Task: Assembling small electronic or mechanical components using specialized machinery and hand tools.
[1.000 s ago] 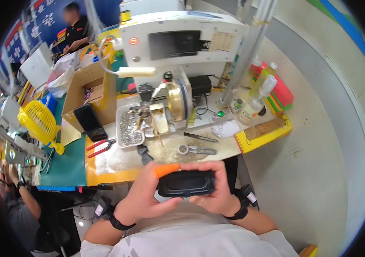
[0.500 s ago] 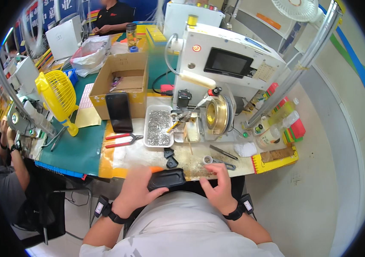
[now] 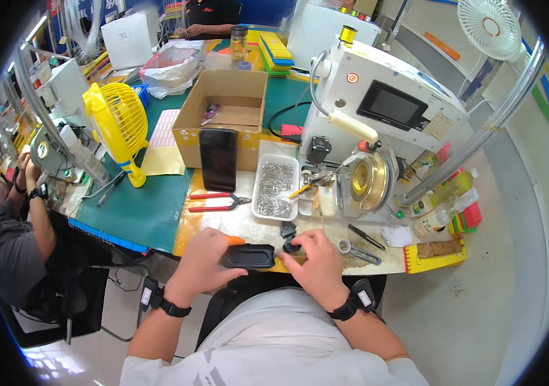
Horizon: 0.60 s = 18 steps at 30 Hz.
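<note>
— Crowded with tools, the bench carries a white winding machine well ahead of the person's hands, a yellow desk fan off to the left, and a cardboard box between them. What do the hands hold?

— From the head view, the left hand is closed around the left end of a black oblong housing, thumb on top, with an orange-tipped finger cot showing just above it. The housing lies flat at the near edge of the bench, its long axis running left to right across the person's body, broad face up.

— And the right hand?

— The right hand is curled, fingertips pinched on a small black ring-shaped part touching the housing's right end. Whether the part is already seated cannot be told.

— Why hold it that way?

— Judging by the grip, the left hand steadies the housing against the bench edge so the right can work at its open end. A clear tray of small metal parts sits just ahead of the right hand, within easy reach, and red-handled pliers lie ahead of the left. A dark phone leans against the box beyond them.
</note>
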Each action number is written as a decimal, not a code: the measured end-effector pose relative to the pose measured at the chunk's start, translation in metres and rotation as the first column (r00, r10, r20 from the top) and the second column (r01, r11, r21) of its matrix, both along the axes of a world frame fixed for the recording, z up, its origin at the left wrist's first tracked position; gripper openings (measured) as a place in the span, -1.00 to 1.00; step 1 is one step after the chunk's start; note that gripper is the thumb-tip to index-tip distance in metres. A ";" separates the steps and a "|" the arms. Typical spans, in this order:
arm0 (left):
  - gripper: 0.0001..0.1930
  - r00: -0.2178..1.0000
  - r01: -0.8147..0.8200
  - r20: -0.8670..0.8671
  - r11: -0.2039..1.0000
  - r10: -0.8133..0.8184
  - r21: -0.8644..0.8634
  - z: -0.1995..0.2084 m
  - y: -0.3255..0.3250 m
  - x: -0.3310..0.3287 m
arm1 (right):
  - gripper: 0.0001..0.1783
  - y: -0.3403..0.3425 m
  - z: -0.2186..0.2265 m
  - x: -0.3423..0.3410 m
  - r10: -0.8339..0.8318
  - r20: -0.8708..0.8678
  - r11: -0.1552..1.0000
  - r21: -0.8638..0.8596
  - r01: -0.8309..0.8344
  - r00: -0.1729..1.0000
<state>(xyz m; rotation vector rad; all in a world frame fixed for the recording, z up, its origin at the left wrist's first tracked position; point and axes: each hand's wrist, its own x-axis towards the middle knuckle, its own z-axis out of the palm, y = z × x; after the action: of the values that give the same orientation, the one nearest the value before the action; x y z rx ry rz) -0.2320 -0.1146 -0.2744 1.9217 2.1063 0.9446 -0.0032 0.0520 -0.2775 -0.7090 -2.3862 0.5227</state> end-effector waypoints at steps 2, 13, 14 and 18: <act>-0.40 0.998 0.052 -0.043 0.997 -0.049 0.056 -0.004 -0.002 -0.004 | -0.72 -0.001 -0.005 0.000 -0.046 0.001 0.998 -0.052 0.046 0.999; -0.40 0.986 0.156 0.035 0.982 -0.161 0.110 -0.004 0.021 0.028 | -0.71 -0.023 0.018 0.015 0.140 -0.173 0.990 -0.003 -0.143 0.975; -0.42 0.983 0.174 0.042 0.980 -0.179 0.099 -0.005 0.025 0.034 | -0.69 -0.024 0.023 0.012 0.230 -0.079 0.973 0.044 -0.227 0.970; -0.44 0.980 0.193 0.024 0.978 -0.195 0.085 -0.013 0.038 0.049 | -0.71 -0.028 0.024 0.008 0.206 0.048 0.978 0.004 -0.207 0.977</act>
<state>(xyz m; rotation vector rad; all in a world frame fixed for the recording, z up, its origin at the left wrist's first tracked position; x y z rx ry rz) -0.1830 -0.0768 -0.2873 2.0901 1.8478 1.0272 0.0047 0.0244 -0.2531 -0.4764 -2.5208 0.5857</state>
